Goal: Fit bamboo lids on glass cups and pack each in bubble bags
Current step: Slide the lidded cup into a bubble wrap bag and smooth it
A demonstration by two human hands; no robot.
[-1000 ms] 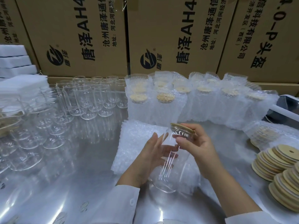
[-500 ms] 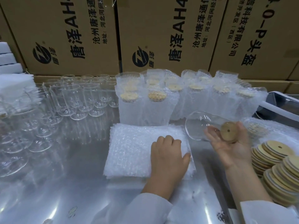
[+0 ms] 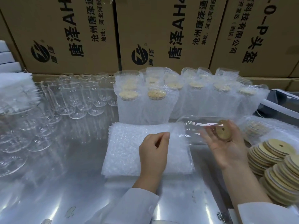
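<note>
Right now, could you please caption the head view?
Right hand holds a bamboo-lidded clear glass cup sideways while left hand pinches a white bubble bag.

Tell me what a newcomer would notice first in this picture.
The right hand holds a lidded glass cup on its side at centre right, while the left hand pinches the top bubble bag of the stack in the middle. Behind stand rows of bagged cups, with bare glasses to the left and bamboo lid stacks at the right edge.
</note>
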